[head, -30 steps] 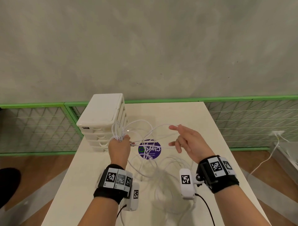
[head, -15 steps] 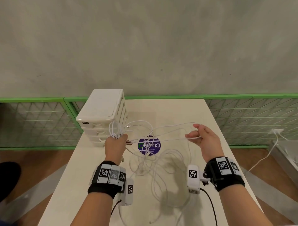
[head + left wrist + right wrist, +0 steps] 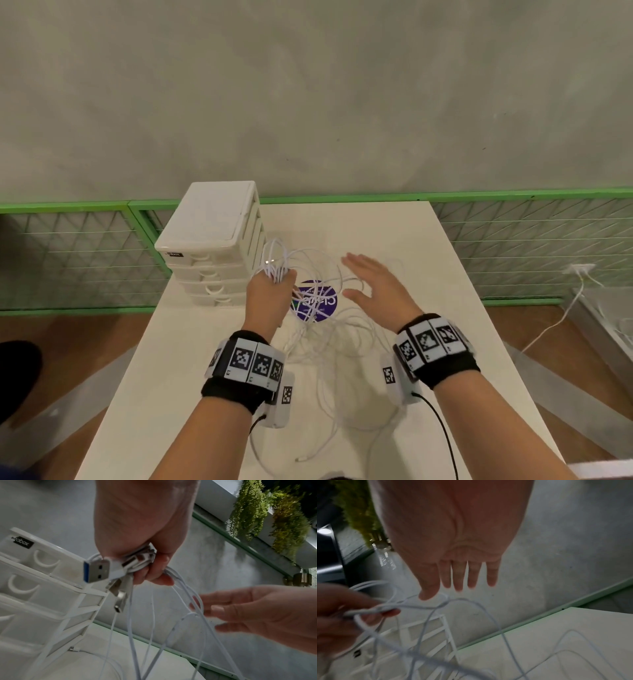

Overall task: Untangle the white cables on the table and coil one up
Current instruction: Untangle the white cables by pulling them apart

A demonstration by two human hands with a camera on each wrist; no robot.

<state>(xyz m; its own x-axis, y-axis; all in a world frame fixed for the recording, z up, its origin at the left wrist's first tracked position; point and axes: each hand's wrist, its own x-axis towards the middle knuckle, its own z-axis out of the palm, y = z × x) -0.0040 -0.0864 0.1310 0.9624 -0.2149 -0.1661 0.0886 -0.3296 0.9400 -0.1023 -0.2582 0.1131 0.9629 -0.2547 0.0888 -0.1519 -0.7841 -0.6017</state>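
Observation:
My left hand [image 3: 274,291] is raised above the table and grips a bunch of white cables [image 3: 279,258] near their plug ends. In the left wrist view a USB plug [image 3: 97,571] and other connectors stick out of that fist [image 3: 145,566]. Loose white cable loops [image 3: 342,346] hang from it and lie tangled on the table. My right hand [image 3: 371,284] hovers to the right of the bundle, fingers straight and spread, holding nothing. Its fingers [image 3: 458,577] are just above one cable loop [image 3: 471,601].
A white stack of small drawers [image 3: 212,246] stands at the table's far left, close to my left hand. A purple round sticker [image 3: 313,301] marks the white table [image 3: 191,359] under the cables. Green mesh fencing [image 3: 513,246] runs behind. A floor cable [image 3: 561,315] lies at right.
My right hand pinched a cable strand and pulled it rightward half a second ago; now it has let go and moved back toward the bundle, open. The left hand keeps its grip.

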